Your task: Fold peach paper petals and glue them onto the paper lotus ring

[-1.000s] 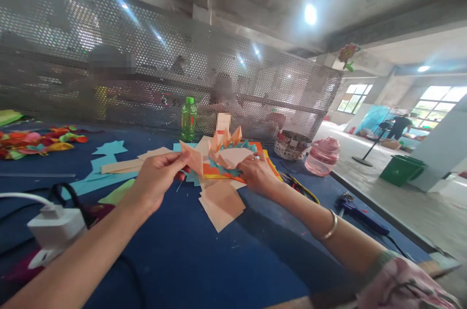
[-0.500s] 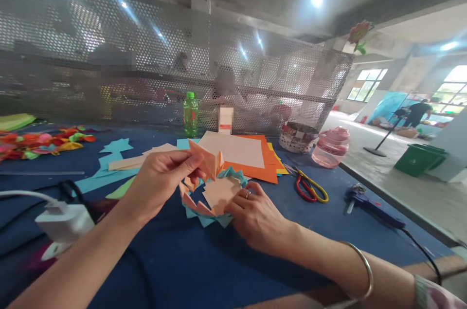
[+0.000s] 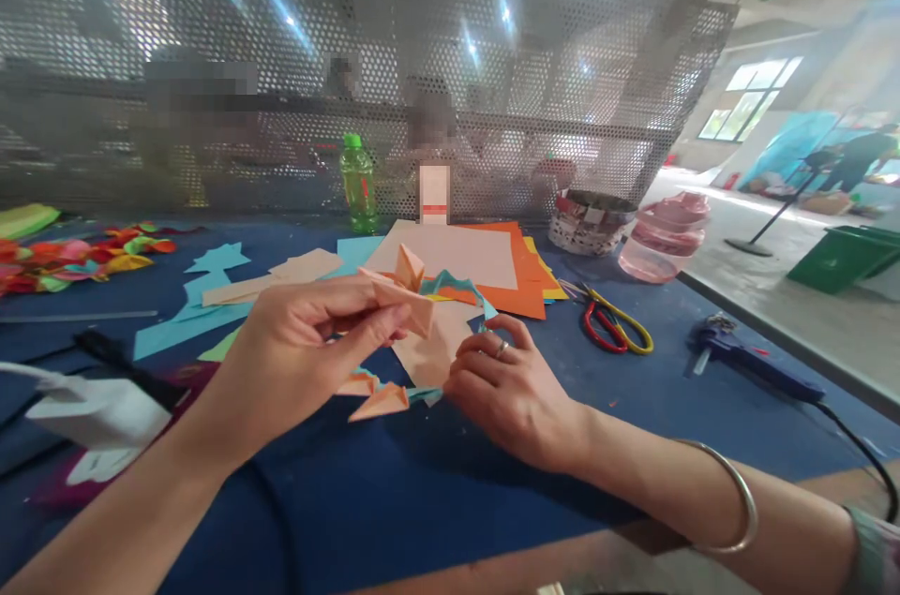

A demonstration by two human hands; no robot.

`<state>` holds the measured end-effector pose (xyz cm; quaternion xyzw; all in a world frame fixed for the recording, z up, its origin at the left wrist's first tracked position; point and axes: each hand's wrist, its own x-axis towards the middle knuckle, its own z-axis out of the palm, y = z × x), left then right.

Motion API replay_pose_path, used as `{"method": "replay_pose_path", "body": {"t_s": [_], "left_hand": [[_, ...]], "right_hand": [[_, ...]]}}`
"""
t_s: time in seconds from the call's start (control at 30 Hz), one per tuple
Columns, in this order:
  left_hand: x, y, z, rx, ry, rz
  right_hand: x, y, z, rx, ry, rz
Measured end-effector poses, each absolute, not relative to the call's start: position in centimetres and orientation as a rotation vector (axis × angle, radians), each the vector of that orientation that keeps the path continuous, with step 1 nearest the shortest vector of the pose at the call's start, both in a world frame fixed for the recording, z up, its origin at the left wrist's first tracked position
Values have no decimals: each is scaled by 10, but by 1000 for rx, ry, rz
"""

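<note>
A ring of folded paper with blue and peach points [image 3: 383, 400] hangs between my hands above the blue tabletop [image 3: 394, 501]. My left hand [image 3: 309, 347] is closed, pinching a pointed peach fold [image 3: 414, 304] of it between thumb and fingers. On the ring's right side, my right hand [image 3: 510, 379] has its fingers curled around the blue edge; its fingertips are partly hidden. Seen through the ring is a peach paper sheet [image 3: 437, 347] lying flat. Parts of the ring are covered by my left hand.
Orange paper [image 3: 531, 290] and other sheets lie behind my hands. To the right are pliers [image 3: 615, 323], a hot glue gun [image 3: 756, 361], a woven basket [image 3: 589, 225] and a pink bottle [image 3: 665, 239]. A green bottle [image 3: 358, 187] stands by the mesh screen; a white plug [image 3: 105, 412] is at left.
The ring has tilted and opened out, its peach fold turned more sideways in my left hand. My right hand has shifted slightly right and up. The camera view has moved too.
</note>
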<state>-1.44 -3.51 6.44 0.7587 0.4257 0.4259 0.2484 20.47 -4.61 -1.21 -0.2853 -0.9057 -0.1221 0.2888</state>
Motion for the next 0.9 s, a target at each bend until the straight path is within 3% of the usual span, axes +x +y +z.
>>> {"method": "replay_pose_path", "body": {"t_s": [0.17,0.9], "left_hand": [[-10,-36,49,2293,1102,1042],[-6,-30,20,2025,1242,783]], "right_hand": [[203,-56,-7,-597,-2369,-605],[204,-54,-15,-644,-2329,-581]]}}
